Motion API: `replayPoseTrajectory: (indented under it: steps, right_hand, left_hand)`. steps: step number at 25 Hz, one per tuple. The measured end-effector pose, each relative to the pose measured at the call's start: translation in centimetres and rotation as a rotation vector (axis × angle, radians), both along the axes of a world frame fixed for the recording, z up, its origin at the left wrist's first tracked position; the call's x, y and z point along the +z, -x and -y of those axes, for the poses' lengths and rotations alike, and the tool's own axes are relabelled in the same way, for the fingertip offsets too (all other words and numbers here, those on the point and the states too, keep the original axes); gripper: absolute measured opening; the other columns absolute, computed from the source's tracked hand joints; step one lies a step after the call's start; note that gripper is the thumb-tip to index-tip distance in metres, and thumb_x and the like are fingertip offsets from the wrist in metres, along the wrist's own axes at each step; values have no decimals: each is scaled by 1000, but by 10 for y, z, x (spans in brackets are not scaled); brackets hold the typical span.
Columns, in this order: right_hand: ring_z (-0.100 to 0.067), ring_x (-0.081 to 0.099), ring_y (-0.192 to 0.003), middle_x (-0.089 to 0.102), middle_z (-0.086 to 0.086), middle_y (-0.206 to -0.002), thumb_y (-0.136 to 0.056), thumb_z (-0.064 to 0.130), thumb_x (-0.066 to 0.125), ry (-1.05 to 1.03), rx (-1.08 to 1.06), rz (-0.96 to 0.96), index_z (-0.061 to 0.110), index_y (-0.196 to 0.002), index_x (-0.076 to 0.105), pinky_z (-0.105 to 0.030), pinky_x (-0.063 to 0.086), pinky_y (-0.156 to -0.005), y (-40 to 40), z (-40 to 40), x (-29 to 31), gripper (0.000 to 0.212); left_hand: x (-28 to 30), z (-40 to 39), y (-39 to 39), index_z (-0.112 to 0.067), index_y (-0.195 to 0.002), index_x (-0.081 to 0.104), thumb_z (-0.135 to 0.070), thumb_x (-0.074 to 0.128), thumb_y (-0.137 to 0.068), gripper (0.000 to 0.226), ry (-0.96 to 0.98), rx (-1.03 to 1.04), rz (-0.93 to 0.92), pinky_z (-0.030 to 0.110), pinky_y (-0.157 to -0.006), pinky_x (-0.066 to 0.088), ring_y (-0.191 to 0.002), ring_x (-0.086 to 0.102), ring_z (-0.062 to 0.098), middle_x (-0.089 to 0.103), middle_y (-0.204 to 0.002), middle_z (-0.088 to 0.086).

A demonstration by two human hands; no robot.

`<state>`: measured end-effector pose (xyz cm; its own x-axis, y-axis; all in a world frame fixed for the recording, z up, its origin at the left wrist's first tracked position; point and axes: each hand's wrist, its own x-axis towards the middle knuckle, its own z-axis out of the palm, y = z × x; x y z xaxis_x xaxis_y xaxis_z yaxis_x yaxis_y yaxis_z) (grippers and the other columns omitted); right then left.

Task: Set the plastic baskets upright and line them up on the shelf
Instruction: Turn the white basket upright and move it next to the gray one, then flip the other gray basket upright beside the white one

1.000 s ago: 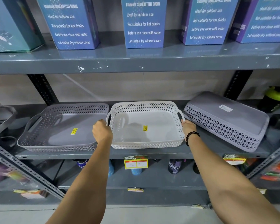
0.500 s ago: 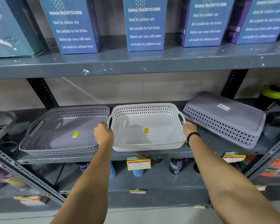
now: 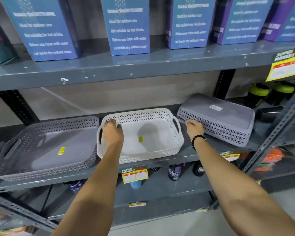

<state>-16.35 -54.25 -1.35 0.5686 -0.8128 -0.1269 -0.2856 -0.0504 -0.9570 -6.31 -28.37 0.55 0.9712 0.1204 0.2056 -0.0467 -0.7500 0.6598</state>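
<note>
Three plastic baskets sit on the middle shelf [image 3: 216, 150]. A grey basket [image 3: 46, 147] stands upright on the left. Beside it is a white basket [image 3: 153, 138], also upright. On the right a grey basket [image 3: 218, 118] lies upside down, its bottom facing up. My left hand [image 3: 113, 132] hovers over the white basket's left part, fingers loosely spread and holding nothing. My right hand [image 3: 193, 127], with a black bead bracelet on the wrist, is at the near left corner of the upside-down basket, fingers curled against its wall; a grip is not clear.
Blue and purple bottle boxes [image 3: 128, 26] line the upper shelf [image 3: 109, 70]. Green-lidded dark bottles [image 3: 262, 96] stand behind the upside-down basket. A perforated metal upright [image 3: 279, 123] rises at the right. Price tags [image 3: 134, 174] hang on the shelf edges. Bottles stand on the lower shelf.
Both hands have let go of the white basket's handles. My left hand rose over the basket's left part; my right hand moved right to the upside-down grey basket.
</note>
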Motion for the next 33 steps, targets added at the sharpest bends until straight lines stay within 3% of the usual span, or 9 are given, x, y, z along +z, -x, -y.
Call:
replayPoseTrajectory:
  steps: [9, 13, 17, 22, 25, 27, 30, 32, 33]
  right_hand:
    - [-41, 60, -107, 63, -27, -117, -95, 14, 42, 347, -216, -157, 3, -136, 45, -43, 51, -80, 36, 137, 38, 43]
    - [-37, 26, -141, 26, -24, -152, -95, 30, 42, 208, -325, -463, -4, -145, 21, -45, 27, -116, 31, 211, 33, 65]
    - [-38, 8, -146, 6, -24, -158, -93, 43, 38, -66, -288, -597, -5, -149, 3, -46, 9, -119, 16, 264, 27, 81]
    - [-33, 44, -131, 44, -18, -145, -92, 40, 37, -101, -222, -522, -1, -141, 35, -42, 37, -107, 4, 282, 17, 64]
    - [-33, 36, -135, 35, -17, -148, -92, 46, 39, -143, -331, -357, 3, -144, 29, -42, 33, -109, 8, 262, 35, 68]
    - [-33, 33, -136, 31, -17, -150, -92, 46, 40, -134, -436, -47, 5, -144, 30, -43, 31, -108, 15, 256, 51, 67]
    - [-33, 43, -130, 46, -13, -139, -91, 50, 42, -156, -527, 396, 9, -133, 48, -43, 38, -107, 28, 243, 74, 60]
    - [-29, 49, -123, 53, -9, -129, -87, 58, 43, -302, -537, 498, 13, -125, 56, -41, 40, -105, 40, 233, 76, 60]
    - [-27, 50, -120, 54, -8, -126, -86, 59, 44, -346, -527, 479, 13, -125, 56, -40, 40, -103, 48, 228, 74, 61]
  left_hand:
    - [22, 213, -6, 4, -114, 61, -17, 50, -95, 31, 87, -457, 117, 36, -90, 48, -107, 61, 39, 65, -116, 26]
    - [37, 298, -24, 0, -138, 44, -36, 46, -96, 55, 73, -541, -128, 34, -110, 33, -133, 45, 33, 47, -144, 20]
    - [27, 347, -51, 5, -139, 40, -50, 36, -96, 69, -32, -577, -318, 39, -111, 30, -135, 39, 37, 40, -146, 27]
    - [6, 358, -55, -2, -144, 35, -48, 30, -98, 65, 62, -488, -530, 36, -116, 27, -140, 35, 33, 35, -151, 22]
    - [7, 348, -44, 0, -142, 37, -48, 27, -98, 66, 157, -325, -512, 39, -111, 31, -135, 40, 37, 40, -147, 24]
    - [12, 335, -37, 2, -135, 43, -44, 29, -99, 60, 462, -222, -400, 39, -106, 35, -128, 47, 38, 48, -139, 24]
    - [15, 308, -30, -7, -94, 62, -45, 32, -98, 49, 970, -166, -242, 35, -84, 42, -92, 55, 29, 64, -96, 14]
    - [7, 282, -23, -20, -55, 54, -59, 37, -89, 55, 1067, -187, -328, 32, -69, 41, -64, 50, 26, 55, -58, 1]
    - [-3, 272, -22, -22, -52, 55, -64, 39, -85, 56, 1069, -220, -399, 34, -71, 45, -63, 55, 25, 59, -59, 1]
